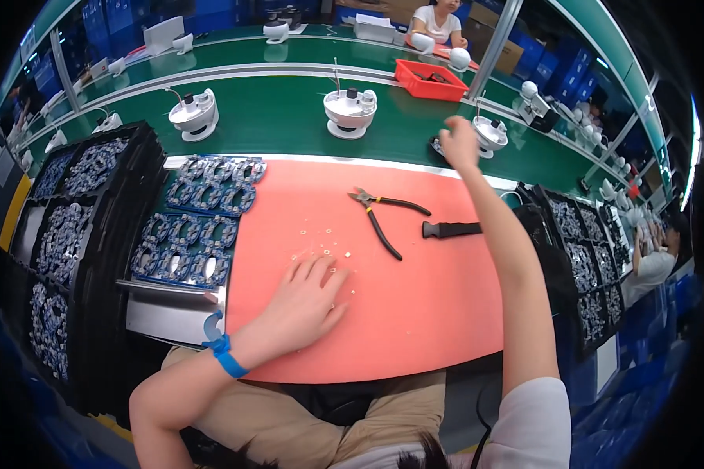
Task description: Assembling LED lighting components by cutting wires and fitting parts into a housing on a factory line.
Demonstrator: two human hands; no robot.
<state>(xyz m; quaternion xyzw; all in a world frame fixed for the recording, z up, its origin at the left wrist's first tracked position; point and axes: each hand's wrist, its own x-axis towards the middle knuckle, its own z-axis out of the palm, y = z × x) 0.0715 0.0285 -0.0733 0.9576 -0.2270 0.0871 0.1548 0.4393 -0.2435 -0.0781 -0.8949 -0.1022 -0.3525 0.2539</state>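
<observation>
At the left of the frame, black trays (94, 234) full of small round boards sit by the orange surface (414, 313). The left hand (309, 301) lies flat and open on little cut bits (321, 252), holding nothing. Pliers (383, 217) lie unused in the middle. At the upper right, the right hand (457, 144) reaches toward a white camera unit (491, 133); its grip cannot be told. Many boards look left to do.

Small pale chips (325, 252) scattered on coral mat, possibly trimmed offcuts.
</observation>
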